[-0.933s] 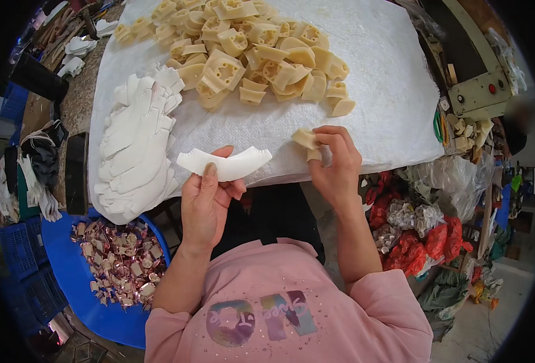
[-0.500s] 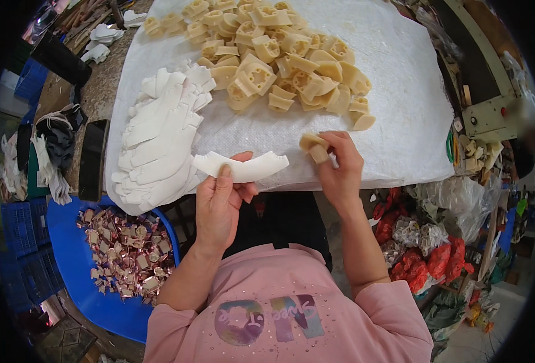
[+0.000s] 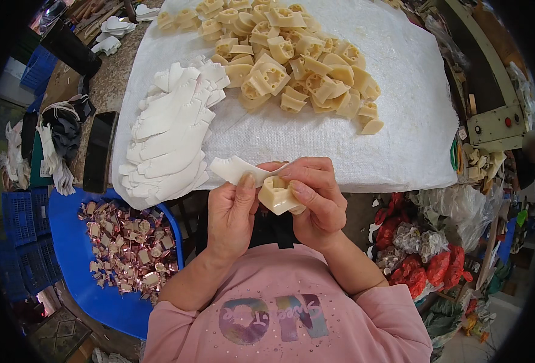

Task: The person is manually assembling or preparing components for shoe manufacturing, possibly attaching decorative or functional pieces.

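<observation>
Close to the table's near edge, my left hand [image 3: 234, 209] pinches a curved white strip [image 3: 234, 169] with notched ends. My right hand [image 3: 319, 199] grips a cream plastic piece [image 3: 274, 196] with a hollow opening and a rounded flap. The piece sits against the right end of the strip, between my two hands; fingers hide where they touch. A layered stack of the same white strips [image 3: 167, 133] lies on the left of the table. Farther off is a heap of cream pieces [image 3: 303, 60] like the one I hold.
White woven sheeting [image 3: 400, 133] covers the table. A phone [image 3: 99, 151] and a dark cylinder [image 3: 70, 48] are at the left. Below stands a blue tub [image 3: 73, 254] of shiny pinkish parts [image 3: 134, 242]. Red bags [image 3: 434, 266] and clear plastic [image 3: 461, 212] crowd the lower right.
My right hand has moved left with the cream piece and brought it to the white strip. The strip's right end now tucks behind that piece. The view has shifted slightly.
</observation>
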### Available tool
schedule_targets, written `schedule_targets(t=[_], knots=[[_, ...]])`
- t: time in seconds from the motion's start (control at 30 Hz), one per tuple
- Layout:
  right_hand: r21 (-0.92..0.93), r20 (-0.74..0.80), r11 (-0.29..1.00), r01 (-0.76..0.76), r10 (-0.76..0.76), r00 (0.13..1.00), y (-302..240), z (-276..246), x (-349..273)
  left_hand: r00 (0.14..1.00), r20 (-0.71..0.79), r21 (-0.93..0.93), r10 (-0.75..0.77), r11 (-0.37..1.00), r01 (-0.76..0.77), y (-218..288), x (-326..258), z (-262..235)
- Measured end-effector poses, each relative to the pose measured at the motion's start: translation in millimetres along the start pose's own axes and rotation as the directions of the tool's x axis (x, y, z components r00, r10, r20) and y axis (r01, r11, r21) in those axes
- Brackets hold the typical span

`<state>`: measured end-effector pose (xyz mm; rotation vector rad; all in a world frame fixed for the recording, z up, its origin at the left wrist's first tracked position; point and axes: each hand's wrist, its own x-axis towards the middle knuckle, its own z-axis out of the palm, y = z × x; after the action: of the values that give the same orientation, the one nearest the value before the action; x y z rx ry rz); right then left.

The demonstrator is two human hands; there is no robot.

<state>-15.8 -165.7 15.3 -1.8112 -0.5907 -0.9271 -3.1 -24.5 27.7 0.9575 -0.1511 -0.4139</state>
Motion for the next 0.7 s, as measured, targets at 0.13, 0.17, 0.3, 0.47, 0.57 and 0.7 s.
schedule_targets(t=[0.13,0.17,0.3,0.47,0.57,0.7], knots=[[0.01,-0.031,1.0,0.01,-0.01,0.999,0.3,3.2,0.6,1.0,0.001,0.043,-0.003,0.999,0.003,0.7,-1.7,2.5],[0.008,-0.03,1.0,0.011,-0.011,0.999,0.6,3.0,0.5,1.0,0.002,0.041,-0.002,0.999,0.002,0.8,-2.2,3.7],[-0.024,-0.054,1.0,0.013,-0.015,0.998,4.2,2.5,-5.9,1.0,-0.03,0.158,-0.003,0.987,0.008,-0.8,-6.6,3.9],[-0.121,-0.114,0.991,0.052,-0.066,0.991,6.0,5.6,-6.3,0.999,-0.031,0.262,0.024,0.965,-0.015,-1.3,-8.8,8.7],[-0.157,-0.088,0.986,0.059,-0.074,0.993,6.2,2.5,-2.2,0.998,-0.001,0.306,0.07,0.95,-0.066,-2.1,-5.2,7.6],[-0.26,-0.018,0.965,0.039,-0.045,0.999,6.3,-6.0,-0.1,0.952,-0.07,0.43,0.299,0.87,-0.241,1.2,-1.9,8.2]])
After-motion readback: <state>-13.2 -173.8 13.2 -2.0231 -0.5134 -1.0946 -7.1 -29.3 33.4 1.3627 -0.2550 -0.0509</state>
